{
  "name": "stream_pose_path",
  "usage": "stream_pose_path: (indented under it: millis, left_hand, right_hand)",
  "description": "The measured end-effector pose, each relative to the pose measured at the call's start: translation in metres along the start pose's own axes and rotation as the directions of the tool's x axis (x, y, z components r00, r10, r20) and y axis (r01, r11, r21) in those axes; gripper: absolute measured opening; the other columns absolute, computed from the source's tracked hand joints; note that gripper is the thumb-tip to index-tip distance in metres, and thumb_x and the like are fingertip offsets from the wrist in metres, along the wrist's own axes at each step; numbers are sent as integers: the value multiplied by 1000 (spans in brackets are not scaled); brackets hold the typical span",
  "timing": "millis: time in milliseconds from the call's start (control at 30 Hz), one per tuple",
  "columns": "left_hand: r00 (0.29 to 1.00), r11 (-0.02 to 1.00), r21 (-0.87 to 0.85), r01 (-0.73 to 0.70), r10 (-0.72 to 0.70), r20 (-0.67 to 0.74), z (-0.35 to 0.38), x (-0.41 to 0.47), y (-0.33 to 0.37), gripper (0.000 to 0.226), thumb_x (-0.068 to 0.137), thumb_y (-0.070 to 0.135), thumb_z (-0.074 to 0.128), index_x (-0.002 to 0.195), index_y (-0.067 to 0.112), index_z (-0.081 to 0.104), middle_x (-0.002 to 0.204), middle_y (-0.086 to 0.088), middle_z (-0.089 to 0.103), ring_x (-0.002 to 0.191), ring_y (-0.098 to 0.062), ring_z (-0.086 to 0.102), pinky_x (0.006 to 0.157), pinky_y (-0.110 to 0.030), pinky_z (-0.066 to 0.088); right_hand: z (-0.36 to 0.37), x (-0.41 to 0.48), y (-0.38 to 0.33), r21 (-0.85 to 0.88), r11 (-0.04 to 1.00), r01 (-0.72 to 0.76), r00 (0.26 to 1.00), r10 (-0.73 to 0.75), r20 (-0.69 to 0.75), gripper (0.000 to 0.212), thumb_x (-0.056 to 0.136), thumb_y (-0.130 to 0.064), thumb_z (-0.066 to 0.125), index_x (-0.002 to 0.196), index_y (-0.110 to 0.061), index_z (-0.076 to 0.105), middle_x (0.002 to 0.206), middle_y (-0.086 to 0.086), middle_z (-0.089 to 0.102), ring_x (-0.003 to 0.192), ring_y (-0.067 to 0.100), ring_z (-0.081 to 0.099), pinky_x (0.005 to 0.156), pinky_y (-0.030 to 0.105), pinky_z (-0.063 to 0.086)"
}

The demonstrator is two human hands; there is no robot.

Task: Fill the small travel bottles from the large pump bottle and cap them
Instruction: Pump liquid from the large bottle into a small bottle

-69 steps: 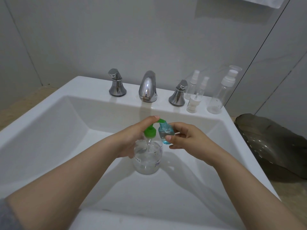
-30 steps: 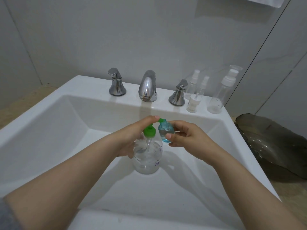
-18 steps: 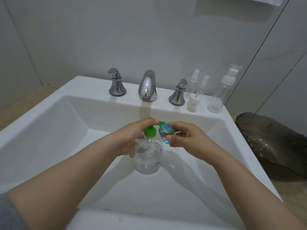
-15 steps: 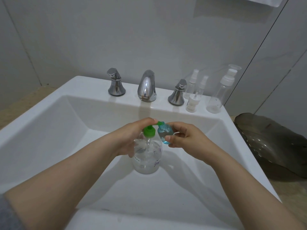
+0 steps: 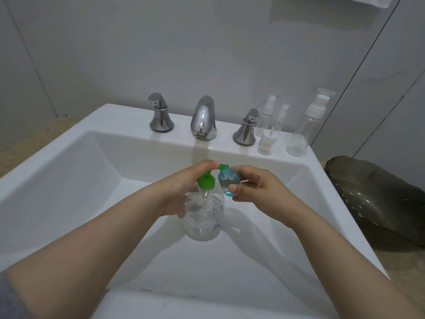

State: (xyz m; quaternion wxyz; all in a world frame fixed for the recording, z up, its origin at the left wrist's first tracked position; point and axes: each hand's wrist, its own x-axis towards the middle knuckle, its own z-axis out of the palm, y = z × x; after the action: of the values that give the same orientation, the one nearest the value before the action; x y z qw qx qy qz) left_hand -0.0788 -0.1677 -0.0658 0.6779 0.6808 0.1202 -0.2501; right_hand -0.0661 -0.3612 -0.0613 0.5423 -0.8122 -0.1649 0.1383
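The small bottle (image 5: 227,183) is up in the air over the middle of the sink (image 5: 69,180), just right of the big bottle (image 5: 203,217). It is blue and leans a bit, with its open top up against the tip of the green pump (image 5: 207,181). The right hand (image 5: 259,192) pinches it, with the thumb (image 5: 234,188) on the near side and the fingers on the far side. The left hand (image 5: 184,187) curls over the pump, one fingertip out on the spout. I think the next push must send the soap straight into that little hole, so spout and top must stay lined up. More bottles (image 5: 296,134) wait at the sink's back right corner.
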Motion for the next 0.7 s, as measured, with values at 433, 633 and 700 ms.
stream_pose_path:
  millis: [433, 633, 700]
  left_hand:
    - [999, 1000, 8, 12, -12, -39, 1, -3, 2, 81, 54, 62, 69, 124, 23, 60, 149, -18, 42, 141, -41, 38, 116, -67, 18]
    - [1000, 999, 48, 5, -4, -19, 1, -5, 3, 79, 67, 71, 66, 131, 25, 55, 134, -11, 50, 138, -38, 42, 115, -67, 23]
    - [999, 998, 57, 3, 0, -42, 4, -4, 3, 72, 82, 68, 58, 138, 25, 50, 139, -10, 48, 139, -37, 39, 116, -66, 21]
  right_hand:
    - [1, 1, 2, -25, 1000, -14, 1000, 14, 5, 28, 91, -6, 62, 112, -24, 64, 106, 0, 68, 100, 26, 66, 89, 35, 57]
    - [-1, 1, 2, -18, 999, -39, 999, 40, 13, 27, 91, -7, 62, 114, -22, 64, 109, 1, 68, 100, 23, 66, 87, 30, 57]
    - [-5, 0, 3, -25, 998, -51, 999, 51, -6, 27, 91, -7, 62, 115, -20, 64, 109, 2, 67, 100, 23, 66, 86, 29, 57]
